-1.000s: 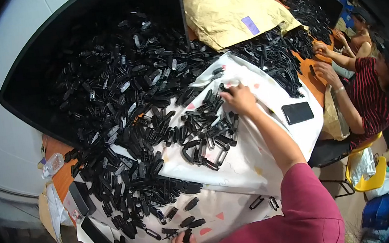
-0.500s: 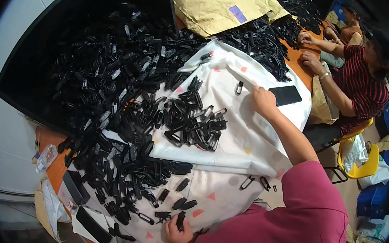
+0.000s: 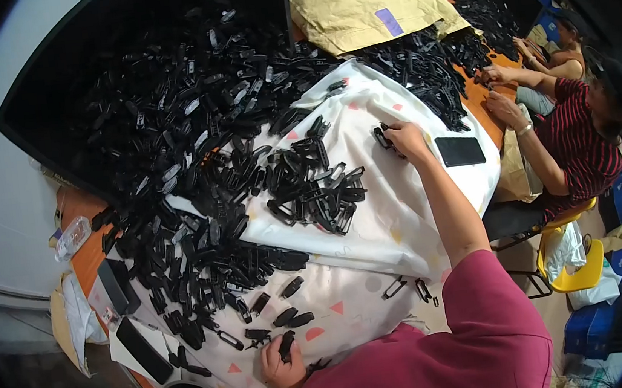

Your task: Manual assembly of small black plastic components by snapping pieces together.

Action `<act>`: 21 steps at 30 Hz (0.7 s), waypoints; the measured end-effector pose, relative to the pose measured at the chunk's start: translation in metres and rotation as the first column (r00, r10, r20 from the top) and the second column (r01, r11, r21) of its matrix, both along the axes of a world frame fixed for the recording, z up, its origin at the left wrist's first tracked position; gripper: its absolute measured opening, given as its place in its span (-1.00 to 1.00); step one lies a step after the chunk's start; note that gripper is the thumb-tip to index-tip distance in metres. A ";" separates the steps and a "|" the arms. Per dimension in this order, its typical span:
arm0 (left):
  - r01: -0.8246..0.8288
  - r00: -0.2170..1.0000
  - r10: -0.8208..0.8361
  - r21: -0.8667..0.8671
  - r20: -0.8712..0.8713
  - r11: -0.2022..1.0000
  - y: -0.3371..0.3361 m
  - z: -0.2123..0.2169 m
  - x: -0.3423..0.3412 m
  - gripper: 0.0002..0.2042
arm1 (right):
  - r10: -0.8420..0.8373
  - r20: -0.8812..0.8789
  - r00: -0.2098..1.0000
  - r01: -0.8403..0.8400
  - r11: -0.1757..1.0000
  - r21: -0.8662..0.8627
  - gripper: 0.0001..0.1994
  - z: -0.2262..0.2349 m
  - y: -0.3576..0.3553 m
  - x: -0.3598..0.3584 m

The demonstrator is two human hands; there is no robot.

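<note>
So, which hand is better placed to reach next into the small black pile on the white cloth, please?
Probably the right hand: it's over the white cloth near the pile, though its fingers touch a black piece; the left hand, farther off, holds another piece.

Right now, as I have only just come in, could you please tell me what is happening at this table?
A person has both hands at small black parts. The left hand holds a dark part near the lower edge of the table. The right hand has its fingers at an open-framed part on the white cloth; whether it grips it is unclear. A big heap spreads from a black bin. To the right, a co-worker in a striped shirt sits at the table.
</note>
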State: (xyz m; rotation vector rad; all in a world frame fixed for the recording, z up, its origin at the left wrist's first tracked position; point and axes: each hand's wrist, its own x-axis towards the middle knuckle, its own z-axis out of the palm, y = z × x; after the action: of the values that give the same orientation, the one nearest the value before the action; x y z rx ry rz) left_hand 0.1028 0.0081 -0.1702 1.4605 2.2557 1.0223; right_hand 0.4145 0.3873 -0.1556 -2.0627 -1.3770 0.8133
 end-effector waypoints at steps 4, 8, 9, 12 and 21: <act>0.032 0.999 -0.032 0.019 -0.021 0.999 0.005 0.004 0.000 -0.73 | 0.286 0.241 0.928 -0.250 0.953 -0.168 -0.63 0.020 -0.001 -0.058; 0.006 0.998 -0.005 -0.011 0.055 1.000 0.004 0.010 0.002 -0.72 | 0.661 0.229 0.714 -0.679 0.734 -0.003 -0.59 0.035 -0.024 -0.113; -0.005 0.999 0.005 0.006 0.052 1.000 0.004 0.009 0.001 -0.72 | 0.734 0.174 0.656 -0.752 0.654 0.079 -0.56 0.042 -0.041 -0.126; 0.056 0.998 -0.056 0.023 -0.001 0.998 -0.001 0.006 -0.001 -0.72 | 0.721 0.223 0.656 -0.754 0.639 0.154 -0.52 0.053 -0.047 -0.141; 0.041 0.999 -0.041 0.065 -0.001 0.997 -0.001 -0.001 0.000 -0.72 | 0.447 0.415 0.792 -0.541 0.829 0.140 -0.57 0.012 -0.020 -0.159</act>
State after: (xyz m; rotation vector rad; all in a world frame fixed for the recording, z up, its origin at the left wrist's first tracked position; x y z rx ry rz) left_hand 0.1023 0.0072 -0.1708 1.5255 2.2020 1.0938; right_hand 0.2557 0.3676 -0.1439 -1.7156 -2.1749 0.4129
